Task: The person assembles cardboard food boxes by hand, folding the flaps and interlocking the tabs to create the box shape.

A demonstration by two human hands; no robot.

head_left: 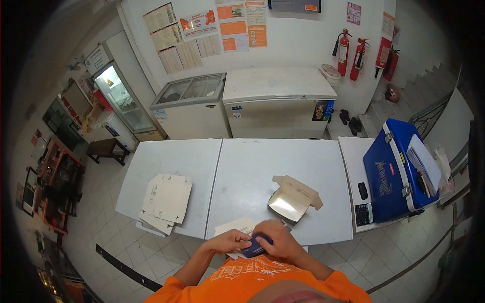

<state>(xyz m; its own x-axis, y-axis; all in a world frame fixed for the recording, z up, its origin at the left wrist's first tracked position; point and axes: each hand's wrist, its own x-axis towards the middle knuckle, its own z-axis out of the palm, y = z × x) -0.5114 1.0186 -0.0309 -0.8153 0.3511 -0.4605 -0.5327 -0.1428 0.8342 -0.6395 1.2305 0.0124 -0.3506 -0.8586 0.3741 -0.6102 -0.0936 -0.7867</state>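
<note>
Close to my body at the table's front edge, my left hand point(230, 243) pinches one side of a dark blue card box panel point(256, 246). My right hand point(279, 240) is closed over its other side, and its fingers hide part of it. A pale flat carton piece point(234, 225) shows just beyond my left hand; whether it joins the blue panel I cannot tell. Farther out to the right stands a folded carton point(290, 201) with its flap up and a shiny inner face. On the left lies a stack of flat cream cartons point(166, 199).
The white tables point(273, 156) form one surface before me. At the right stand a blue cooler box point(386, 174) with papers on top, a calculator point(364, 214) and a small black object point(362, 191). Two chest freezers, one being a white one point(278, 86), line the far wall.
</note>
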